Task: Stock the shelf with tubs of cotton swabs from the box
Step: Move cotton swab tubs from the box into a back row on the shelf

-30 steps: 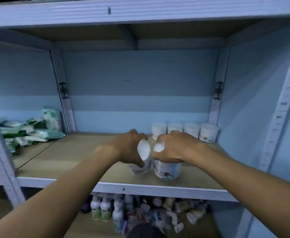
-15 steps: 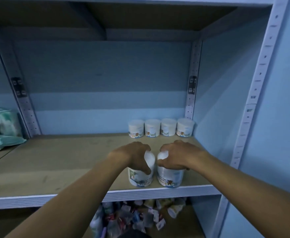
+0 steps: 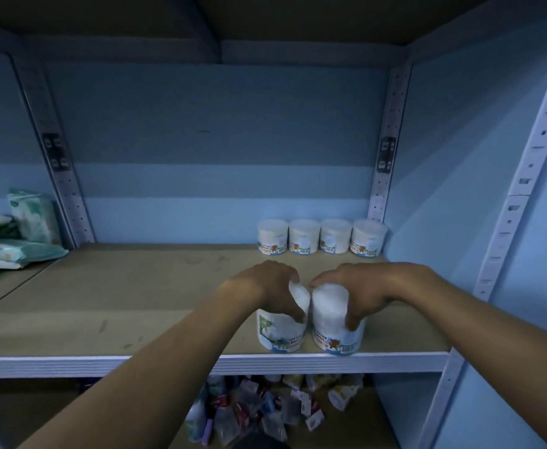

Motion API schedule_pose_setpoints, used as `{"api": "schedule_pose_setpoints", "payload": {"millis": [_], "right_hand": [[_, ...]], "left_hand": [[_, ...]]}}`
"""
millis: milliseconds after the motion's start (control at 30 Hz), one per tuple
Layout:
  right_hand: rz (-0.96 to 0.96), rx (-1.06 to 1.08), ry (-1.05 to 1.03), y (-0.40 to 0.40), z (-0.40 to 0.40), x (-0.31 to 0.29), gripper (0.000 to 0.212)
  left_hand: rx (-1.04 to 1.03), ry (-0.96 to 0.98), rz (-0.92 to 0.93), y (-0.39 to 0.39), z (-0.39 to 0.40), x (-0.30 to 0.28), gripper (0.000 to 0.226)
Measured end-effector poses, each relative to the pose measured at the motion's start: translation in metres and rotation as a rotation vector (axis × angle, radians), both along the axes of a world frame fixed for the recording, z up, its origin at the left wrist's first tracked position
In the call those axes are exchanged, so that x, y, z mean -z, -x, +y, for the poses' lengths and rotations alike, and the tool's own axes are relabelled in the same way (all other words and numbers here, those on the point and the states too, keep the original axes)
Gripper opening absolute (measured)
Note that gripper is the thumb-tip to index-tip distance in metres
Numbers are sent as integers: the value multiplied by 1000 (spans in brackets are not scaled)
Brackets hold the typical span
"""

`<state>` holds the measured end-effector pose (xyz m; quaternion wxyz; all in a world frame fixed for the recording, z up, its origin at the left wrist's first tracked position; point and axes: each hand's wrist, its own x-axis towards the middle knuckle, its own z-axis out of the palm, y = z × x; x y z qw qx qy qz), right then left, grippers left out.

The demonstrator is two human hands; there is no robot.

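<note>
**Two tubs at the near edge, four at the back**

The left hand [image 3: 265,286] grips the left tub [image 3: 280,332] from above, fingers curled round its lid. The right hand [image 3: 359,291] holds the right tub [image 3: 338,332] the same way. Both tubs stand touching on the shelf [image 3: 119,303], very near its front edge. A row of four tubs [image 3: 322,236] stands far back by the right wall. Bare board lies between, so I judge there is room to push inward. The box is not visible.
</note>
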<state>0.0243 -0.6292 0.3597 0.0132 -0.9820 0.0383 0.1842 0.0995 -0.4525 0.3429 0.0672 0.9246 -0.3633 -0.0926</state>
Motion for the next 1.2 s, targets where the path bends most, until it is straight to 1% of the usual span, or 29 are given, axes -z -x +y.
{"api": "schedule_pose_setpoints", "payload": {"millis": [133,233,367,467,533,600,733,800,933,1033,1200], "right_hand": [[-93,-21,-27,-8,8,6,94],[-148,-20,-54,-21,20,12,90],[-221,-18,-72,-46,38,24,87],[-262,-17,-84,-67,51,29,88],[-294,-29,-93,-84,57,33,84],[-318,-43,-81,-102,61,35,81],[-339,-26,-29,-136,65,39,86],[-358,-11,-38,-154,66,42,88],[-431,-33,-106,-186,66,49,74],[-484,-47,-98,-207,66,53,65],[-517,-53,-74,-238,63,57,59]], "left_hand": [[8,-36,14,-7,11,-4,77],[-1,-62,3,-18,24,-4,76],[-25,-113,-49,-35,42,-2,74],[-31,-122,-92,-48,53,-1,65],[-57,-90,-110,-61,59,4,58],[-114,-40,-135,-76,66,10,61],[-174,32,-177,-105,77,20,63],[-202,82,-173,-120,79,24,62],[-248,146,-155,-151,77,31,61],[-241,174,-186,-170,77,35,60],[-244,206,-239,-201,75,43,56]]}}
